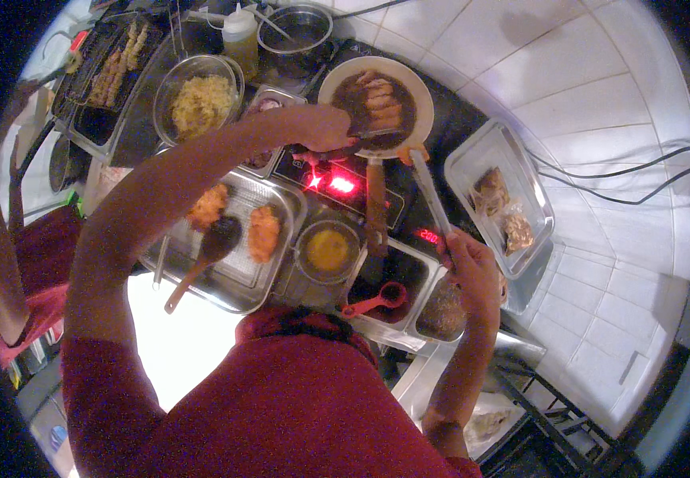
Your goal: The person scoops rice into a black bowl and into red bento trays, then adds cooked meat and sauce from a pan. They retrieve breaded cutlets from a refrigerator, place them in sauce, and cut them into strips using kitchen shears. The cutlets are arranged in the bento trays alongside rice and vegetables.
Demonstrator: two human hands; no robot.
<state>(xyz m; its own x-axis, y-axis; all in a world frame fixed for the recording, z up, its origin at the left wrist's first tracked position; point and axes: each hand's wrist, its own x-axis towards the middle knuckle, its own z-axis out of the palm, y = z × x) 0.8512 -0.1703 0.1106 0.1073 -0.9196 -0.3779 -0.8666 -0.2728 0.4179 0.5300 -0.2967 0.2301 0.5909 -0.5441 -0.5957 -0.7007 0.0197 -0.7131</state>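
Observation:
My left hand (325, 130) reaches over the near left rim of a pale pan (426, 95) with a brown wooden handle (376, 207). Its fingers are closed round a dark-handled, flat-bladed utensil (351, 148), largely hidden by the hand. Sliced browned cutlet (383, 105) lies in dark brown sauce in the pan. In my right hand (471, 267) are metal tongs (431, 191), held shut, their tips at the pan's near right rim. An orange, crumbed-looking piece (412, 153) is at the tips. Whether they grip it is unclear.
Left of the pan stand a bowl of yellow food (201, 103) and a tray (253, 279) with fried pieces and a wooden spoon (201, 259). A container (536, 187) stands right, beside black cables (624, 199). Another person's arm (2, 263) shows far left.

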